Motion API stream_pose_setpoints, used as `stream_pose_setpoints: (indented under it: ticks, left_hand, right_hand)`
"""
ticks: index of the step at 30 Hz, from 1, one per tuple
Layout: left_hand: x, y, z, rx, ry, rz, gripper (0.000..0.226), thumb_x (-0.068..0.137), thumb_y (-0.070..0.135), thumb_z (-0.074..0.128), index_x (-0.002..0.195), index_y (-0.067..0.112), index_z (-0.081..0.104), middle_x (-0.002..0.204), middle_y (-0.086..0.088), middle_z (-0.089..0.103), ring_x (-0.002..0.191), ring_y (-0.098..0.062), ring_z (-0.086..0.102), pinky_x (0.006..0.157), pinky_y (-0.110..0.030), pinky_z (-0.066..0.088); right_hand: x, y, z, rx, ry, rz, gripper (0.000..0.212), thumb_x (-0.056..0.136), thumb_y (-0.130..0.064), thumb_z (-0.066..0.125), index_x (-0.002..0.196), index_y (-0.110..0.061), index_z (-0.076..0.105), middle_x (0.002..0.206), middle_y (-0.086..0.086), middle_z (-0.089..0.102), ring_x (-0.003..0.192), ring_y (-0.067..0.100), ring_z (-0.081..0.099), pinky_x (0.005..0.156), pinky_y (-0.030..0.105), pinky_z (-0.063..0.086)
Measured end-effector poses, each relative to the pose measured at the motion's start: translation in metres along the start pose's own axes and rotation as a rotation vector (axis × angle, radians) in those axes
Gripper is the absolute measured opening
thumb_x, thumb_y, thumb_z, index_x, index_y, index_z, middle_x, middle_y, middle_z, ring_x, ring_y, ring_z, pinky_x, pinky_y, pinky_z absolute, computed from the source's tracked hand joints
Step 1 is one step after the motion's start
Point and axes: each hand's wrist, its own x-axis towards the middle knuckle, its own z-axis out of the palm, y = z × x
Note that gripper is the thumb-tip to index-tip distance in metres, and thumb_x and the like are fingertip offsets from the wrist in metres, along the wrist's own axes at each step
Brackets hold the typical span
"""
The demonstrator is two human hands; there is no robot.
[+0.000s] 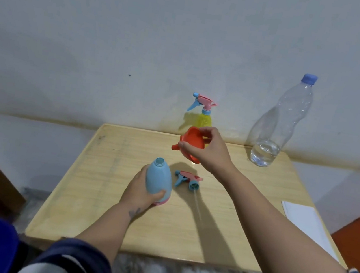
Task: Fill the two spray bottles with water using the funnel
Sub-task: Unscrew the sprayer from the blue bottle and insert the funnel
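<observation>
My left hand (141, 191) grips the light blue spray bottle (159, 178) near its pink base; the bottle stands on the wooden table (97, 194) with its neck uncovered. Its pink and blue trigger head (188, 179) lies on the table just to the right, dip tube trailing toward me. My right hand (209, 149) holds the orange funnel (191, 141) in the air above the table, tilted with its spout pointing left. The yellow spray bottle (204, 119) stands at the back by the wall with its trigger head on.
A tall clear plastic water bottle (277, 127) with a blue cap stands at the back right, holding a little water at the bottom. White paper (306, 221) lies at the table's right edge. A wall runs close behind the table.
</observation>
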Motion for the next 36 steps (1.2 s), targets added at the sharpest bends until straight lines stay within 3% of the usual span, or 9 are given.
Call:
stream_pose_setpoints:
  ticks: [7,12,19,25,29,31,36]
  left_hand:
    - [0.002,-0.001,-0.003,-0.011,-0.037,0.022,0.075,0.067,0.029,0.080,0.132,0.028,0.041,0.120,0.004,0.057,0.110,-0.018,0.055,0.092,-0.040,0.049]
    - [0.005,-0.002,-0.002,-0.028,-0.046,0.008,0.074,0.067,0.030,0.081,0.129,0.028,0.041,0.118,0.005,0.057,0.106,-0.017,0.057,0.086,-0.034,0.050]
    - [0.007,-0.004,-0.002,-0.063,-0.050,-0.008,0.068,0.069,0.023,0.080,0.126,0.025,0.043,0.114,0.003,0.060,0.101,-0.017,0.061,0.074,-0.024,0.044]
    - [0.007,-0.004,-0.003,-0.087,-0.059,0.000,0.079,0.062,0.032,0.080,0.132,0.024,0.043,0.124,0.001,0.057,0.102,-0.017,0.062,0.070,-0.022,0.047]
    - [0.008,-0.006,-0.002,-0.075,-0.050,-0.005,0.081,0.065,0.030,0.081,0.135,0.024,0.041,0.122,-0.001,0.058,0.101,-0.022,0.062,0.074,-0.030,0.052]
    - [0.008,-0.005,-0.003,-0.059,-0.064,-0.017,0.084,0.066,0.030,0.081,0.137,0.024,0.037,0.122,0.000,0.058,0.104,-0.021,0.060,0.074,-0.028,0.050]
    - [0.005,0.003,-0.022,-0.011,-0.169,-0.016,0.118,0.046,0.045,0.085,0.144,0.025,0.023,0.135,0.006,0.048,0.122,-0.020,0.052,0.097,-0.038,0.048]
  right_hand:
    - [-0.018,-0.025,0.021,-0.155,-0.080,-0.108,0.076,0.069,-0.038,0.083,0.134,-0.020,0.048,0.121,-0.008,0.049,0.105,0.008,0.047,0.085,0.023,0.044]
    - [-0.016,-0.030,0.031,-0.279,-0.142,-0.135,0.077,0.068,-0.042,0.082,0.133,-0.018,0.049,0.130,-0.002,0.053,0.105,0.008,0.048,0.085,0.023,0.043]
    - [-0.005,-0.027,0.049,-0.503,-0.218,-0.151,0.082,0.067,-0.055,0.077,0.136,-0.020,0.048,0.134,0.000,0.052,0.122,0.021,0.047,0.101,0.040,0.044]
    - [-0.006,-0.025,0.069,-0.675,-0.158,-0.143,0.083,0.066,-0.067,0.069,0.134,-0.026,0.047,0.134,-0.004,0.047,0.128,0.020,0.037,0.101,0.042,0.037]
    - [-0.008,-0.024,0.073,-0.673,-0.133,-0.117,0.091,0.061,-0.074,0.067,0.136,-0.027,0.045,0.135,-0.004,0.044,0.129,0.021,0.035,0.103,0.044,0.035]
    - [-0.009,-0.023,0.071,-0.639,-0.142,-0.091,0.091,0.063,-0.075,0.065,0.138,-0.029,0.042,0.138,-0.004,0.042,0.132,0.020,0.032,0.104,0.045,0.033]
    - [-0.007,-0.019,0.058,-0.538,-0.123,-0.015,0.068,0.082,-0.073,0.042,0.136,-0.032,0.043,0.142,-0.003,0.044,0.133,0.022,0.034,0.103,0.047,0.032]
